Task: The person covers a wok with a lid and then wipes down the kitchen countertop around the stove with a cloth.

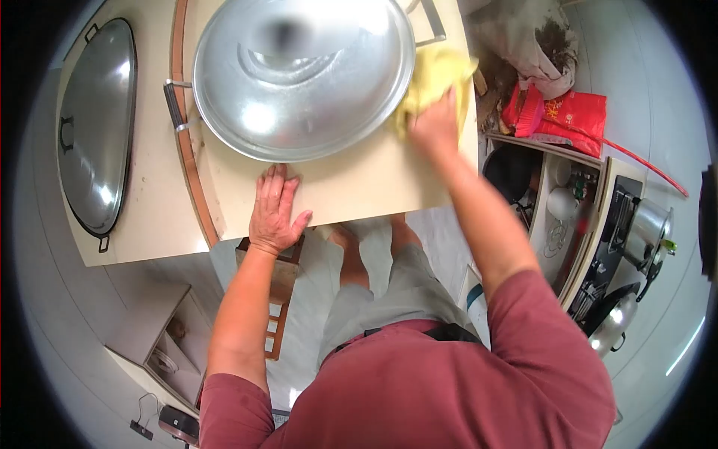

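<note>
My right hand (435, 123) presses a yellow cloth (441, 75) onto the table beside a large lidded metal pan. Its fingers are closed on the cloth and partly blurred. The pan's domed silver lid (314, 112) fills the upper middle of the view, and a side handle (176, 105) sticks out at its left. My left hand (275, 209) lies flat on the front edge of the cream table (359, 187), fingers stretched out with their tips close to the lid's rim. It holds nothing.
A second large metal lid (101, 127) lies at the table's left, past a brown strip (187, 150). Below the front edge stands a wooden stool (280, 277). To the right are a red bag (568, 120), a shelf cabinet and a stove (606, 247) with a pressure cooker (647, 232).
</note>
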Demonstrator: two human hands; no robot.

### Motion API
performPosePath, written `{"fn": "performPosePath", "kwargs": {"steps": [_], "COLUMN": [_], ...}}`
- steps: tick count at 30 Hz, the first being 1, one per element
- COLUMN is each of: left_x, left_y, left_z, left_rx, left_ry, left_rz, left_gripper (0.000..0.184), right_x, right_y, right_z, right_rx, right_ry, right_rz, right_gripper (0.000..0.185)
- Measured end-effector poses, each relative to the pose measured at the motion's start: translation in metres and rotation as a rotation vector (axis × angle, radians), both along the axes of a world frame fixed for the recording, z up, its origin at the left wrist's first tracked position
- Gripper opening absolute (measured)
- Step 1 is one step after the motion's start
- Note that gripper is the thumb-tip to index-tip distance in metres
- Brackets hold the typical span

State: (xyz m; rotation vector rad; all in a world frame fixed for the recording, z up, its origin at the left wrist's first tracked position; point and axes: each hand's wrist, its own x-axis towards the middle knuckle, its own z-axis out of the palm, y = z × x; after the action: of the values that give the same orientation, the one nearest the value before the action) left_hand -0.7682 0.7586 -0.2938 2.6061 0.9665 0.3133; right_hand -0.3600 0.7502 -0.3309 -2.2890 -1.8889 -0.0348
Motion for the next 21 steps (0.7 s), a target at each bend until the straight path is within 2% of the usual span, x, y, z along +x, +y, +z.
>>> {"fn": "performPosePath", "kwargs": {"steps": [2,5,8,10,11,13,14,18,19,21], "left_x": [0.000,0.001,-0.002,-0.003,-0.003,0.002,0.002,0.002,0.003,-0.001], "left_y": [-0.005,-0.002,-0.006,-0.005,-0.007,-0.003,-0.001,-0.005,-0.004,-0.009], "left_z": [0.002,0.000,-0.004,-0.007,-0.005,-0.001,0.000,-0.005,-0.005,-0.002], "left_rx": [-0.020,-0.019,-0.002,0.012,0.005,0.004,0.017,0.018,0.029,0.033], "left_ry": [0.005,0.010,0.044,0.059,0.057,0.041,0.048,0.061,0.055,0.066], "left_rz": [-0.001,-0.011,-0.006,-0.007,-0.006,-0.004,-0.002,-0.011,-0.010,0.000], "left_gripper": [0.076,0.076,0.076,0.076,0.077,0.079,0.079,0.078,0.078,0.078], "right_x": [-0.045,-0.033,-0.001,0.011,0.011,-0.021,-0.030,0.003,0.012,0.012], "right_y": [-0.053,-0.056,0.016,0.049,0.039,0.001,-0.015,0.013,0.032,0.038], "right_z": [0.030,0.034,0.032,0.022,0.028,0.039,0.039,0.027,0.017,0.013], "right_rx": [0.184,0.053,-0.344,0.042,0.081,0.161,0.194,-0.194,0.077,0.107], "right_ry": [0.162,0.122,0.013,0.188,0.216,0.109,0.053,0.026,0.022,0.083], "right_rz": [0.074,0.105,0.020,-0.045,0.032,0.058,0.074,0.046,0.061,0.055], "right_gripper": [0.071,0.062,0.052,0.044,0.050,0.049,0.050,0.066,0.053,0.054]}}
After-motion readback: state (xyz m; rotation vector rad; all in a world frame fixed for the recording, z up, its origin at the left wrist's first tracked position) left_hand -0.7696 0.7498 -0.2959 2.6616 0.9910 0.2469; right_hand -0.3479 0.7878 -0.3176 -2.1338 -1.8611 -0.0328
